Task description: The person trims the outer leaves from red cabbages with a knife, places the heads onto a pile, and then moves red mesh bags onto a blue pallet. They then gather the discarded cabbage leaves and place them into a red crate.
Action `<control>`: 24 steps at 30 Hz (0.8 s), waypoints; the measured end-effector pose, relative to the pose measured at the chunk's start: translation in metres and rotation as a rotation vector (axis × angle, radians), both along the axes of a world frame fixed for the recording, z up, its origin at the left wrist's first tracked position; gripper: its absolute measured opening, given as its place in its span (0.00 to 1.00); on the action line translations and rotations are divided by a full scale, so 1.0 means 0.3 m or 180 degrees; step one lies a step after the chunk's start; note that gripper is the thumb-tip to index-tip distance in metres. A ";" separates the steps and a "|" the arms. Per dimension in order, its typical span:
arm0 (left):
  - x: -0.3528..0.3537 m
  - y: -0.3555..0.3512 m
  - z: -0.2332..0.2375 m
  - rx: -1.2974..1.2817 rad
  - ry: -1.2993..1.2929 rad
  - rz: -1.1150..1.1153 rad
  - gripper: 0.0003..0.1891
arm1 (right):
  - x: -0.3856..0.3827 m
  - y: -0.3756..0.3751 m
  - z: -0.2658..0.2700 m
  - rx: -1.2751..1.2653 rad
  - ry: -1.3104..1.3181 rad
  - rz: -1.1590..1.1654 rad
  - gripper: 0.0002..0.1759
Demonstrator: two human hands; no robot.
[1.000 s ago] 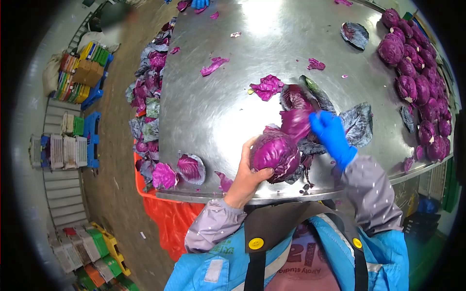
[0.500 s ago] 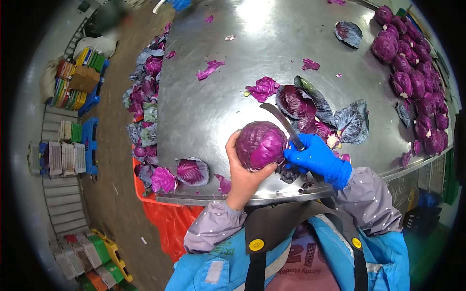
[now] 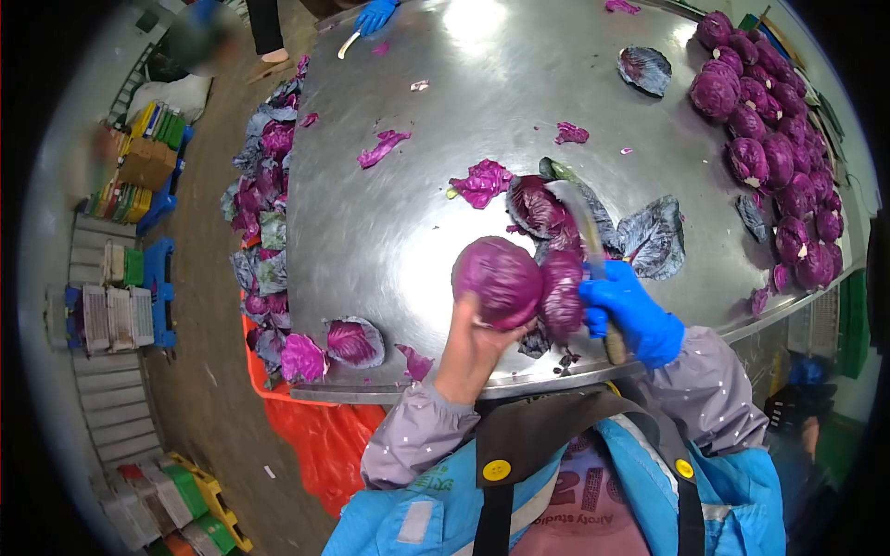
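My bare left hand point(image 3: 471, 357) is wrapped round the lower left of a red cabbage point(image 3: 499, 281) above the metal table point(image 3: 371, 232). On my right hand point(image 3: 635, 310) is a blue glove; it grips a curved knife point(image 3: 582, 215), blade pointing up and away from me. Between the cabbage and the knife a peeled outer leaf point(image 3: 561, 295) hangs close to my right fingers. Beyond them lie loose purple leaves point(image 3: 536, 202) and a wide dark leaf point(image 3: 654, 238).
Whole red cabbages point(image 3: 779, 157) are piled along the table's right side. An orange crate point(image 3: 252, 357) full of leaves stands at the left edge. Another person's blue-gloved hand point(image 3: 375, 16) holds a knife at the far edge. Stacked crates point(image 3: 116, 315) stand farther left.
An outer leaf has come away from the cabbage toward my right hand. The knife has turned more upright. The other person's hand and a leg have come further into view.
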State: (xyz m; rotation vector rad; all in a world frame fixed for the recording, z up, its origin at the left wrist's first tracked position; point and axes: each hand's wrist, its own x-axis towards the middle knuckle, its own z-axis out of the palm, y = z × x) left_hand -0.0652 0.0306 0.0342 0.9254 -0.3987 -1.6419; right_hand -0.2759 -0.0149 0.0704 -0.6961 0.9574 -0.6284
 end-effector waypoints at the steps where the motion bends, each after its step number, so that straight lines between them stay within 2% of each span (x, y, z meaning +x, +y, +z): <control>1: -0.003 -0.010 -0.012 0.0629 0.1427 -0.0265 0.43 | -0.069 0.002 -0.012 -0.0004 -0.0025 -0.0003 0.11; 2: -0.008 -0.021 -0.058 0.0866 0.2922 -0.0306 0.44 | -0.149 0.005 -0.031 0.0159 -0.0261 -0.0100 0.13; 4: -0.039 -0.032 -0.078 0.0590 0.2861 -0.0436 0.42 | -0.216 -0.003 -0.052 0.0302 -0.0520 -0.0196 0.14; 6: -0.080 -0.045 -0.082 0.0410 0.2657 -0.0701 0.41 | -0.265 0.000 -0.078 -0.0596 0.1555 0.0326 0.20; 7: -0.105 -0.052 -0.068 0.0409 0.2650 -0.0811 0.41 | -0.298 0.025 -0.165 -0.0996 0.1492 0.0107 0.29; 9: -0.202 -0.096 -0.026 0.0603 0.2229 -0.1021 0.40 | -0.313 0.014 -0.093 -0.0488 0.0954 -0.0291 0.36; 10: -0.279 -0.120 0.035 0.0588 0.1600 -0.1005 0.38 | -0.344 -0.003 -0.043 -0.0308 0.0568 -0.0253 0.36; 11: -0.346 -0.137 0.027 0.0569 0.1419 -0.1227 0.36 | -0.387 -0.010 -0.001 -0.0136 0.0169 -0.0211 0.37; 13: -0.476 -0.166 0.025 0.0584 0.1317 -0.1726 0.37 | -0.483 -0.006 -0.037 -0.0309 -0.0169 -0.0222 0.37; 14: -0.551 -0.173 0.045 0.0921 0.1650 -0.1765 0.37 | -0.523 0.002 -0.015 -0.0653 -0.0278 -0.0296 0.35; 15: -0.622 -0.174 0.073 0.1066 0.1778 -0.1746 0.39 | -0.567 0.010 0.003 -0.0632 -0.0304 -0.0371 0.35; 17: -0.711 -0.202 0.054 0.1240 0.2394 -0.2006 0.42 | -0.661 0.012 0.023 -0.0636 -0.0187 -0.0726 0.33; 18: -0.740 -0.229 0.039 0.1299 0.3043 -0.2305 0.42 | -0.708 0.010 0.032 -0.0631 0.0090 -0.0662 0.32; 21: -0.824 -0.250 0.060 0.1492 0.3332 -0.2518 0.46 | -0.764 0.030 0.053 -0.0525 0.0111 -0.1188 0.27; 23: -0.854 -0.261 0.033 0.1630 0.3144 -0.2489 0.48 | -0.781 0.032 0.075 -0.0518 0.0144 -0.1395 0.24; 24: -0.866 -0.271 0.021 0.1525 0.2955 -0.2859 0.46 | -0.791 0.031 0.078 -0.0530 0.0226 -0.1591 0.20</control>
